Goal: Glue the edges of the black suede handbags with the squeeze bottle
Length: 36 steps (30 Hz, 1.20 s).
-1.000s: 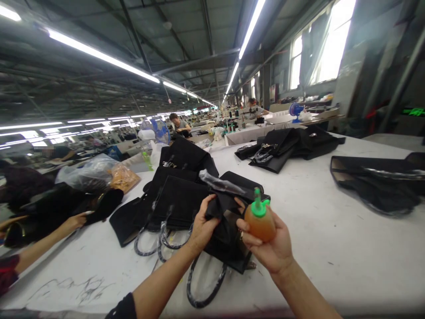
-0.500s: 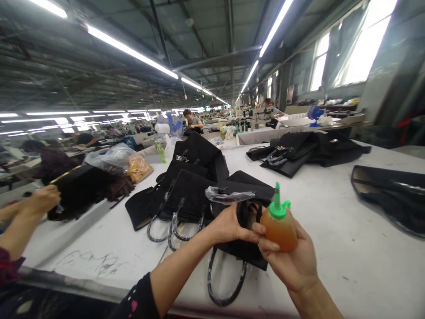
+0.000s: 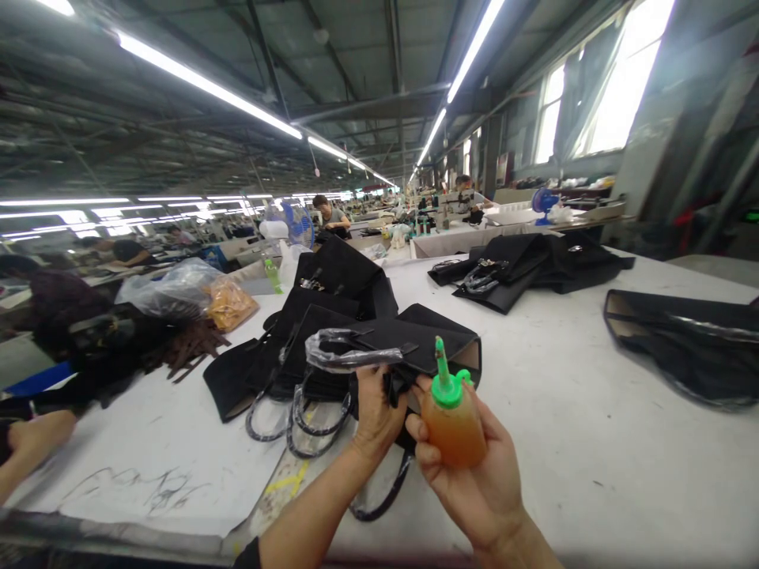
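Head view: a dark scrawl I can't read loops across the white tabletop; next, the left hand is clamped on a matte black bag lying there, its curved handle wrapped in crinkled clear film. In front of it, the right hand is closed around a rounded, translucent amber bottle with a green nozzle.

Forearms converge; left grip half-curled; right grip curled just beside it.
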Each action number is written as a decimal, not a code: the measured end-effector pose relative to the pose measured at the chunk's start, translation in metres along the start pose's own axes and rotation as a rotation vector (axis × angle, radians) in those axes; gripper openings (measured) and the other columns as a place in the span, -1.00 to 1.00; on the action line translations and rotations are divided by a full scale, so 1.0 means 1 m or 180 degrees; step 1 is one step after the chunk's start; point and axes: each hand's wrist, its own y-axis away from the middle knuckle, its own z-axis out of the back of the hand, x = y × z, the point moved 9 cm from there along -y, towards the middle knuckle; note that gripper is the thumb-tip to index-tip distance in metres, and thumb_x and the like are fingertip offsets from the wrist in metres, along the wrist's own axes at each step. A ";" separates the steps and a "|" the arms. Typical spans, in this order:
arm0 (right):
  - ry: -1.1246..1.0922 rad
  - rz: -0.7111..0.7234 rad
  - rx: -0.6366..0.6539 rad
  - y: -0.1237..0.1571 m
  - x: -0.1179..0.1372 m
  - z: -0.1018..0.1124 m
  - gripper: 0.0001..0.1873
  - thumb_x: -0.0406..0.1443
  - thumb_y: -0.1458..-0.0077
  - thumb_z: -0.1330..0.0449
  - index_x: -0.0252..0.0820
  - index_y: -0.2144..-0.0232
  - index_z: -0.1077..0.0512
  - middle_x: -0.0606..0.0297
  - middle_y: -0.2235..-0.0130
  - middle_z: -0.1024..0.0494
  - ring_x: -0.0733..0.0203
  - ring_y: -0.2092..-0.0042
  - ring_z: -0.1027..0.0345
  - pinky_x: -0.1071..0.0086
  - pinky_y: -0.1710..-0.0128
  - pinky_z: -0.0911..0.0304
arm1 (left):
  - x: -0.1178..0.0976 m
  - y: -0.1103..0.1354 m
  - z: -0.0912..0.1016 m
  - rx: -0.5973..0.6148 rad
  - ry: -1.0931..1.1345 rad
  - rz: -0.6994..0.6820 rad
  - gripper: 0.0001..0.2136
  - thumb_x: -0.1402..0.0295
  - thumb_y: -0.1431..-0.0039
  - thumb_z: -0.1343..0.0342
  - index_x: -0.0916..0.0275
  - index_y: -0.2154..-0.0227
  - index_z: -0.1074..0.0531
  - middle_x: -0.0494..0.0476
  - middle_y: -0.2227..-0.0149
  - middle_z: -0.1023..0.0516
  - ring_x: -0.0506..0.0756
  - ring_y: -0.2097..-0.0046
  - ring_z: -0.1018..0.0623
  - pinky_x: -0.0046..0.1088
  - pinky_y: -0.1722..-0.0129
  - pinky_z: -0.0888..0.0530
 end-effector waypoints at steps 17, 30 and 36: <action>-0.0099 0.1161 -0.0300 0.077 0.117 0.052 -0.12 -0.32 -0.06 -0.18 -0.20 -0.41 -0.03 -0.15 -0.34 -0.23 0.25 0.43 -0.28 0.50 0.68 -0.39 | -0.136 -0.125 -0.002 0.1092 -0.1407 -0.1297 -0.83 0.40 -0.12 -0.16 0.22 0.21 -0.38 0.10 0.29 -0.54 0.20 0.20 -0.56 -0.37 0.18 -0.41; -0.0052 0.1163 -0.0516 0.098 0.122 0.073 -0.64 -0.27 -0.04 -0.39 -0.26 0.10 -0.51 0.11 0.12 -0.61 0.32 0.31 -0.38 0.65 0.59 -0.25 | -0.129 -0.048 -0.108 0.2727 -0.2059 -0.2180 -0.46 -0.06 0.20 -0.37 0.14 0.24 -0.33 0.09 0.32 -0.56 0.26 0.27 -0.58 -0.36 0.36 -0.38; -0.0268 0.1227 -0.0540 0.110 0.125 0.087 -0.58 -0.32 0.02 -0.45 -0.38 0.10 -0.51 0.07 0.17 -0.61 0.28 0.32 -0.39 0.62 0.61 -0.24 | -0.122 -0.048 -0.109 0.3072 -0.1995 -0.2598 -0.86 0.37 -0.13 -0.11 0.20 0.23 -0.38 0.10 0.22 -0.52 0.15 0.21 -0.56 -0.41 0.24 -0.42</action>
